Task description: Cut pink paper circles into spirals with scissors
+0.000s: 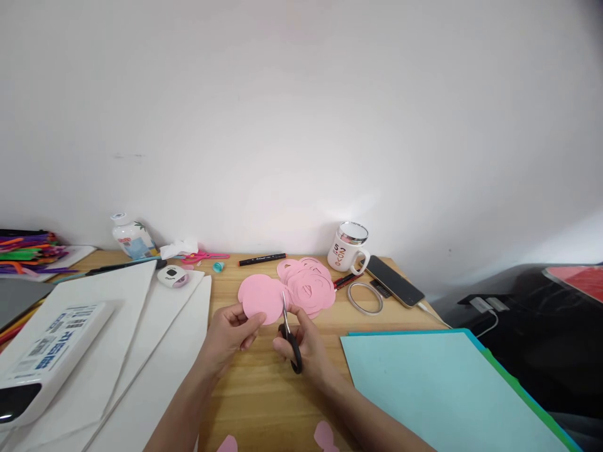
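My left hand (238, 328) pinches a pink paper piece with rounded lobes (264, 298) between thumb and fingers. In my right hand (304, 342) is a pair of black-handled scissors (293, 346), their metal blades pointing away from me at the right edge of the pink paper. Whether the blades are parted I cannot make out. Just behind and to the right lies a heap of pink paper cutouts (311, 285), partly overlapped by the held piece. Two small pink scraps, a left one (228, 444) and a right one (325, 434), lie at the near edge of view.
White sheets (160, 351) and a white boxy device (51, 358) cover the left. At the back stand a bottle (134, 237) and a mug (347, 248), with a marker (262, 259) between. Rightward lie a tape roll (365, 298), a phone (393, 280) and light-blue sheets (424, 383).
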`<action>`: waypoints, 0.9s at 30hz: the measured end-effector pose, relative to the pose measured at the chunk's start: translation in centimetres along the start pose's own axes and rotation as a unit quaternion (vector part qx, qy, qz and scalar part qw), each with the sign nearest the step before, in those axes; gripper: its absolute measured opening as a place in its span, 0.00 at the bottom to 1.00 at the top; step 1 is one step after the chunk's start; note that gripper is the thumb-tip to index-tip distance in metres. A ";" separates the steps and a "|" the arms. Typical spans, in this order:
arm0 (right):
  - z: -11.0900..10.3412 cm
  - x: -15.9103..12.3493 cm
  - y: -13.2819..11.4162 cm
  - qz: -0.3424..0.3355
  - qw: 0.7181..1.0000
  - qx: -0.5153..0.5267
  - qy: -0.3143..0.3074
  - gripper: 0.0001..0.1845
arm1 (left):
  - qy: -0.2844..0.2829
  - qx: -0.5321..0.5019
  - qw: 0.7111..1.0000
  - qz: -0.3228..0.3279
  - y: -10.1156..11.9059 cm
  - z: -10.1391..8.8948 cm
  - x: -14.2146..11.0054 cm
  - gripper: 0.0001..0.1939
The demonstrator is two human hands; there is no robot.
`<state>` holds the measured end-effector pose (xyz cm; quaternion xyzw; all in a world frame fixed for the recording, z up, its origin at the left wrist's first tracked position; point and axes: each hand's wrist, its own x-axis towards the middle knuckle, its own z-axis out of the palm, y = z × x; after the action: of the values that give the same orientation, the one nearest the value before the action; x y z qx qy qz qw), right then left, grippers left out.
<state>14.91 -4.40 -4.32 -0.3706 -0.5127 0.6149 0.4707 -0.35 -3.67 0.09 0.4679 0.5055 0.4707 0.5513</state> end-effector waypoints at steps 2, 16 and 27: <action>0.0 0.0 0.0 0.006 1.000 -0.014 0.003 0.28 | 0.001 0.004 1.000 0.002 0.0 0.0 0.0 0.17; 0.3 -0.2 0.2 0.028 0.999 -0.027 0.003 0.27 | -0.024 -0.041 0.999 -0.024 -0.2 0.1 0.1 0.14; -0.2 0.1 0.5 -0.011 1.000 0.002 -0.005 0.28 | -0.020 -0.011 1.000 -0.014 -0.5 -0.2 0.2 0.15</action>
<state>14.94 -4.25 -4.82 -0.3614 -0.5177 0.6124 0.4758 -0.53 -3.50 -0.42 0.4641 0.4958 0.4587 0.5731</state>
